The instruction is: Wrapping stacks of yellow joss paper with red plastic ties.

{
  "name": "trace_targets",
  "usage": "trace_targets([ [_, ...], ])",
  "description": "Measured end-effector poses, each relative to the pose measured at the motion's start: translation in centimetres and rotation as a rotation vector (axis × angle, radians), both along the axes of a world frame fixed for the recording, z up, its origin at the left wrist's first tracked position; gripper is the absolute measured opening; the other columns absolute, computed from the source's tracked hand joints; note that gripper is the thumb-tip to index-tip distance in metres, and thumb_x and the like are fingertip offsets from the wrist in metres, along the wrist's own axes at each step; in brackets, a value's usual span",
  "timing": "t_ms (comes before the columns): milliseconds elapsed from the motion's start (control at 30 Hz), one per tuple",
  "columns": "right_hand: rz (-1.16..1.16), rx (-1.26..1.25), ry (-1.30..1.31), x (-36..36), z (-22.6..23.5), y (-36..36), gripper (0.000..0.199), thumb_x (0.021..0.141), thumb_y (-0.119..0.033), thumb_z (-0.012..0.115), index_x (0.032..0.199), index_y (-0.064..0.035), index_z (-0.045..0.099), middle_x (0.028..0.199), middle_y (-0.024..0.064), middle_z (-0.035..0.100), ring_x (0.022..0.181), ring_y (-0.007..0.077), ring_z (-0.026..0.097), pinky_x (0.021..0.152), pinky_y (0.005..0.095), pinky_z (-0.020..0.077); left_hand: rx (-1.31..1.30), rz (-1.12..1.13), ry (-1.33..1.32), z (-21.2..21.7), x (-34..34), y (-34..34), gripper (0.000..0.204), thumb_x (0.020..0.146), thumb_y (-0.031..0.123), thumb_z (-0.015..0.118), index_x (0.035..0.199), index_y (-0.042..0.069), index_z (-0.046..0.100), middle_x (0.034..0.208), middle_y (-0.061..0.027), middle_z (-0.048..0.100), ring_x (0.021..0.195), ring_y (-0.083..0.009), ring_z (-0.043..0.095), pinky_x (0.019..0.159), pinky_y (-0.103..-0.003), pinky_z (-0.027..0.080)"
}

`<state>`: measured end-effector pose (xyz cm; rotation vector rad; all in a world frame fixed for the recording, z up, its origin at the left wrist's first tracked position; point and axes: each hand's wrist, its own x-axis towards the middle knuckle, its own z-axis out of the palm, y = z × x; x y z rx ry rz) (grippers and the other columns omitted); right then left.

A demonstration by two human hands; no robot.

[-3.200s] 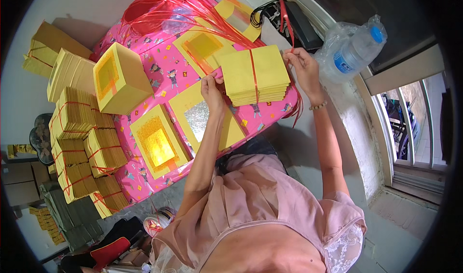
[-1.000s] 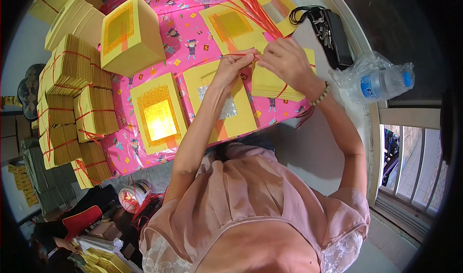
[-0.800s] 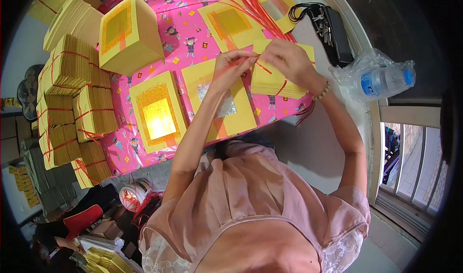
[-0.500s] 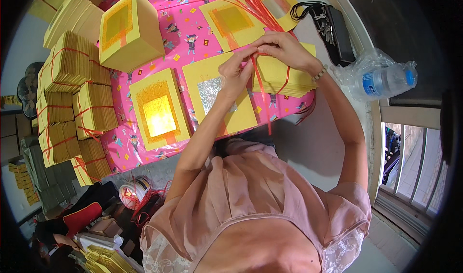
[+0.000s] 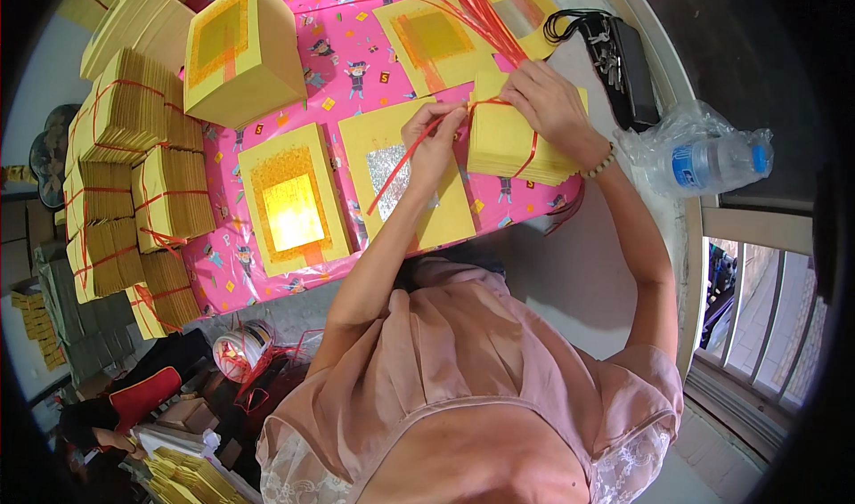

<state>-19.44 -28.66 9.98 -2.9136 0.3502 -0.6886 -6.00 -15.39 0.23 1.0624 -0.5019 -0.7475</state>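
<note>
My left hand [image 5: 431,144] pinches a thin red plastic ribbon [image 5: 401,171], whose loose end hangs down across my wrist side. From these fingers the ribbon runs right, over a thick stack of yellow paper [image 5: 495,141], to my right hand [image 5: 554,103]. That hand lies on the stack's far side, fingers bent and closed on the ribbon; their tips are partly hidden. A second band crosses the stack near its right end. Under my left hand lies a yellow sheet stack with a silver foil square [image 5: 385,176].
A gold-foil yellow stack [image 5: 337,215] and a tall yellow block [image 5: 258,68] stand on the pink patterned tablecloth [image 5: 356,77]. Banded bundles [image 5: 174,192] pile up at left. Loose red ribbons [image 5: 481,19] lie behind; a black pouch [image 5: 632,81] and bagged plastic bottle [image 5: 712,166] sit right.
My hands have drawn apart: the right moved right over the stack, the left stayed close by. The ribbon's hanging end swung from the stack's front to the left, across my left hand.
</note>
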Motion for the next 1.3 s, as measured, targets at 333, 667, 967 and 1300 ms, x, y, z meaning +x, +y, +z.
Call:
trace_targets([
  [333, -0.058, -0.04, -0.034, -1.3, 0.0, 0.9, 0.012, 0.086, -0.012, 0.068, 0.083, -0.003, 0.06, 0.081, 0.0091, 0.056, 0.08, 0.0279, 0.058, 0.07, 0.0394, 0.0478, -0.027, -0.102, 0.173, -0.9, -0.9, 0.1, 0.008, 0.097, 0.012, 0.064, 0.098, 0.003, 0.064, 0.096, -0.0052, 0.071, 0.082, -0.0063, 0.062, 0.074, -0.021, 0.049],
  [667, -0.125, 0.084, -0.04, -1.9, -0.9, 1.0, 0.012, 0.087, -0.015, 0.069, 0.084, -0.005, 0.062, 0.082, 0.0082, 0.06, 0.08, 0.0269, 0.063, 0.071, 0.0379, 0.0503, -0.228, -0.097, 0.421, -1.3, -1.5, -0.7, 0.012, 0.098, 0.015, 0.062, 0.1, 0.004, 0.058, 0.103, -0.0133, 0.071, 0.096, -0.0153, 0.067, 0.09, -0.029, 0.053],
  [967, -0.135, 0.184, -0.087, -2.3, -1.3, 0.4, 0.013, 0.087, -0.014, 0.068, 0.083, -0.0036, 0.062, 0.08, 0.009, 0.058, 0.077, 0.0282, 0.062, 0.068, 0.0388, 0.0491, -0.32, -0.106, 0.531, -0.3, -1.6, -1.3, 0.015, 0.097, 0.015, 0.064, 0.103, 0.006, 0.053, 0.103, -0.0149, 0.071, 0.099, -0.0198, 0.068, 0.095, -0.035, 0.052],
  [1300, -0.078, 0.204, -0.107, -2.4, -0.8, 0.3, 0.012, 0.089, -0.014, 0.067, 0.087, -0.003, 0.061, 0.082, 0.0106, 0.058, 0.075, 0.0307, 0.061, 0.066, 0.0407, 0.0488, -0.253, -0.172, 0.174, -0.3, 0.8, -1.4, 0.014, 0.098, 0.015, 0.063, 0.1, 0.003, 0.058, 0.09, -0.0105, 0.071, 0.094, -0.0188, 0.068, 0.093, -0.034, 0.051],
])
